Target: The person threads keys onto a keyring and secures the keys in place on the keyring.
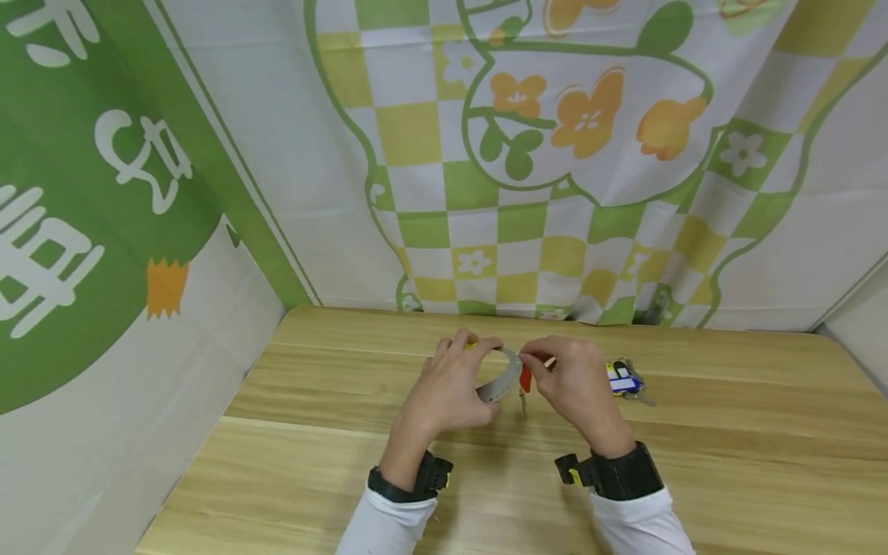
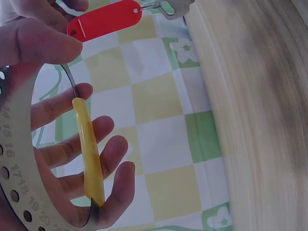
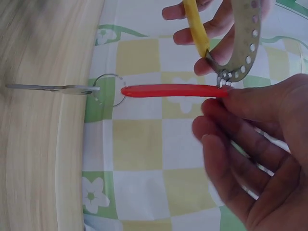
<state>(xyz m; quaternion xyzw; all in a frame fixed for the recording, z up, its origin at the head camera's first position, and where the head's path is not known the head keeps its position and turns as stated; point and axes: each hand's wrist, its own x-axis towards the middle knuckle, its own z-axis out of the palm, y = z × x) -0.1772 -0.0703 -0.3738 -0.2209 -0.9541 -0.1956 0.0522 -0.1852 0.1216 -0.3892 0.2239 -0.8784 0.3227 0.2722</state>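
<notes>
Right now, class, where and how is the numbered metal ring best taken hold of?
Probably by its yellow handle, coming from the person's left: that smooth sleeve sits opposite the holed metal band, so gripping there should leave the holes free for the right hand, which pinches the red tag beside them.

The tag (image 3: pixel 173 91) in the right hand (image 1: pixel 574 378) is red; the ring (image 1: pixel 503 385) in the left hand (image 1: pixel 449 389) is grey with a yellow grip (image 2: pixel 89 149); cloth (image 1: pixel 516 223) beyond is checked green-yellow-white.

Red key tag (image 2: pixel 106 20) beside numbered metal ring (image 2: pixel 23 159)
</notes>
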